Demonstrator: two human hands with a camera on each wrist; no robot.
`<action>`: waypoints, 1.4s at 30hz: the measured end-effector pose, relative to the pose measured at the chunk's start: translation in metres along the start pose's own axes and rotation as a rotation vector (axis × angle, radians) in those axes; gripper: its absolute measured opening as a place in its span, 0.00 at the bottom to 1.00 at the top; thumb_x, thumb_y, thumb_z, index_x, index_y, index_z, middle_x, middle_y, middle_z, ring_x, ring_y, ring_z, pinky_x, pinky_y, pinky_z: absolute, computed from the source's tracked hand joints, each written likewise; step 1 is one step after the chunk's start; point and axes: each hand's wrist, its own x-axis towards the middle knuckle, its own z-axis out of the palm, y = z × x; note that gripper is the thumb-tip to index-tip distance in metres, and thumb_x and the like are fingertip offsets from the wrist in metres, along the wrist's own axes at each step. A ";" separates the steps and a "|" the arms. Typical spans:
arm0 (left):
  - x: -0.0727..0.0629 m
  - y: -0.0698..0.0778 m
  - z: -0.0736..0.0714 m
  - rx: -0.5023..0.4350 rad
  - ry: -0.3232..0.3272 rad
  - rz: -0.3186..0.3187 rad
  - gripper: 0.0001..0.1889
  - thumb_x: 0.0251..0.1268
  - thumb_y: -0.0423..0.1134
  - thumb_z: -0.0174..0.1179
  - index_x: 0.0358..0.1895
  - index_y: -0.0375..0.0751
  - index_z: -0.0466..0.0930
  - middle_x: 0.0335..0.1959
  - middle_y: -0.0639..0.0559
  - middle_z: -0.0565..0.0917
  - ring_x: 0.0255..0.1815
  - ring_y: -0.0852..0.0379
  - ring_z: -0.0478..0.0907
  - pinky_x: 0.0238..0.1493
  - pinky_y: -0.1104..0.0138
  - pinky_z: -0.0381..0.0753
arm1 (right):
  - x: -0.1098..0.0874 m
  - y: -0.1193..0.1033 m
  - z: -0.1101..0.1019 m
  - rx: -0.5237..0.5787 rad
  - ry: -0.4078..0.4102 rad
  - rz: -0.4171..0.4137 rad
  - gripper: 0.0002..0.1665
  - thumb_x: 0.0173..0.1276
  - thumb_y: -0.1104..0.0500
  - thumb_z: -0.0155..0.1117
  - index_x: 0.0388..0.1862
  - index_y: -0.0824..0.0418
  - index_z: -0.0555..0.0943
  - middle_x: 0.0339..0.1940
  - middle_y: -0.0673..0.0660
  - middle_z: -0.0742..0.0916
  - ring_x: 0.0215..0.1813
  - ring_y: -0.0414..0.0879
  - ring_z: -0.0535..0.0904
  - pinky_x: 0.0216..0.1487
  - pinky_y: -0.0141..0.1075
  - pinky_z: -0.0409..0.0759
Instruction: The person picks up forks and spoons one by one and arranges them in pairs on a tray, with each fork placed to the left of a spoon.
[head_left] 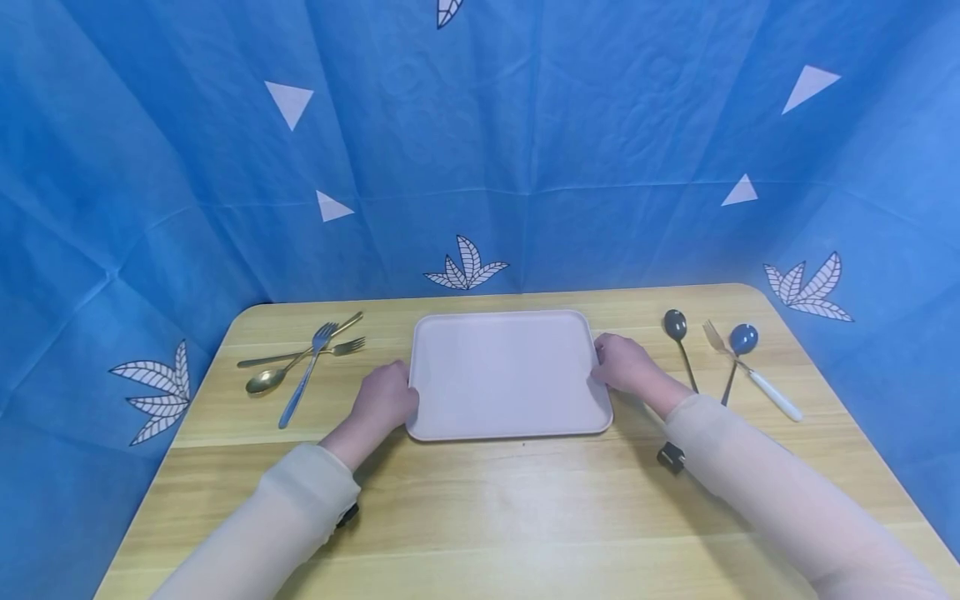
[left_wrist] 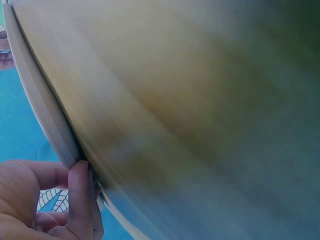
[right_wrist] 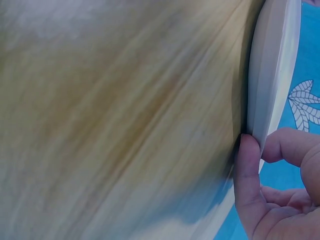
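Observation:
A pale rectangular tray (head_left: pixel 510 375) with a raised rim lies at the middle of the wooden table. My left hand (head_left: pixel 386 396) pinches its left edge, the thumb over the rim. In the left wrist view, the thumb and index finger of the left hand (left_wrist: pixel 55 205) meet at the rim of the tray (left_wrist: pixel 47 110). On the opposite side, my right hand (head_left: pixel 624 363) pinches the right edge. The right wrist view has the right hand (right_wrist: pixel 280 190) with its index finger low against the tray's side (right_wrist: pixel 270 75) and the thumb at the rim.
Left of the tray, a gold spoon (head_left: pixel 266 382), a gold fork (head_left: pixel 345 347) and a blue fork (head_left: pixel 302 387) lie crossed. On the right lie a dark spoon (head_left: pixel 675 325), a blue spoon (head_left: pixel 743 338) and a white-handled fork (head_left: pixel 776 396). A blue curtain (head_left: pixel 525 167) hangs behind the table (head_left: pixel 510 508).

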 end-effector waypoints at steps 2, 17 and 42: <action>0.000 0.000 0.000 -0.003 -0.001 0.000 0.06 0.54 0.29 0.51 0.23 0.40 0.72 0.27 0.46 0.78 0.26 0.47 0.72 0.25 0.60 0.70 | -0.001 0.000 0.000 -0.003 0.000 -0.003 0.15 0.55 0.68 0.62 0.43 0.69 0.75 0.26 0.57 0.81 0.29 0.49 0.76 0.32 0.39 0.75; -0.004 0.000 0.002 -0.039 -0.024 -0.007 0.06 0.52 0.28 0.51 0.21 0.40 0.69 0.23 0.47 0.76 0.22 0.50 0.70 0.22 0.62 0.67 | -0.006 -0.001 -0.001 0.009 -0.011 0.016 0.21 0.56 0.67 0.65 0.49 0.73 0.75 0.29 0.58 0.82 0.31 0.50 0.77 0.33 0.40 0.76; -0.010 0.002 0.005 -0.060 -0.047 -0.025 0.02 0.53 0.29 0.53 0.30 0.38 0.71 0.24 0.47 0.75 0.24 0.50 0.71 0.24 0.63 0.68 | -0.008 0.007 -0.001 0.015 -0.062 0.027 0.23 0.56 0.67 0.64 0.51 0.73 0.74 0.29 0.58 0.82 0.29 0.49 0.79 0.31 0.38 0.78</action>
